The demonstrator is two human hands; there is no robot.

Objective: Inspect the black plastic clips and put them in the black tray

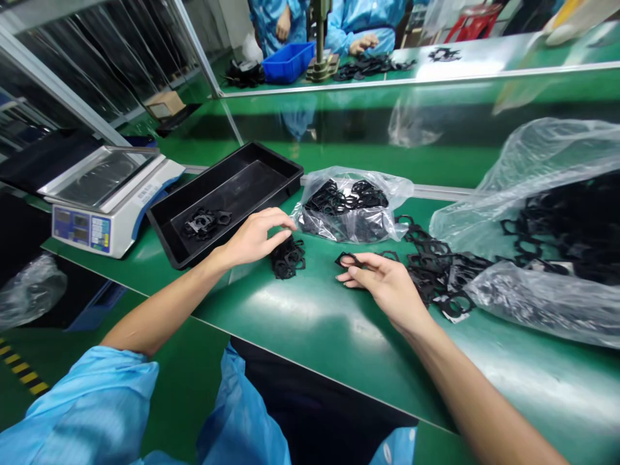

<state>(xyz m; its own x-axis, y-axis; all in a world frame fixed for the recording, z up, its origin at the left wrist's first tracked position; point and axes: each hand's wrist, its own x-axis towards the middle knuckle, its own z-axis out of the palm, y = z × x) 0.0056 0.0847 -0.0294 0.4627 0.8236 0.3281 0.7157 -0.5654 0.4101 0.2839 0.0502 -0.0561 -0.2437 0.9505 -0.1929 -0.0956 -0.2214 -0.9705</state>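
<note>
My right hand [387, 287] pinches a small black ring-shaped part [341, 258] between thumb and fingers, above the green table [310, 336]. To its left, my left hand [256, 237] hovers at a small heap of similar black parts [289, 259], thumb and fingers apart; I see nothing in it. Behind both hands a clear plastic bag [356, 226] holds many such parts. A larger loose pile [429, 258] spreads just right of my right hand, beside a big open plastic bag [513, 290] full of them.
A black tray [264, 184] with a few black parts lies at the left, next to a weighing scale [80, 226]. Across the bench, people in blue sleeves [363, 22] work by a blue bin [288, 62] and a metal stand [320, 64].
</note>
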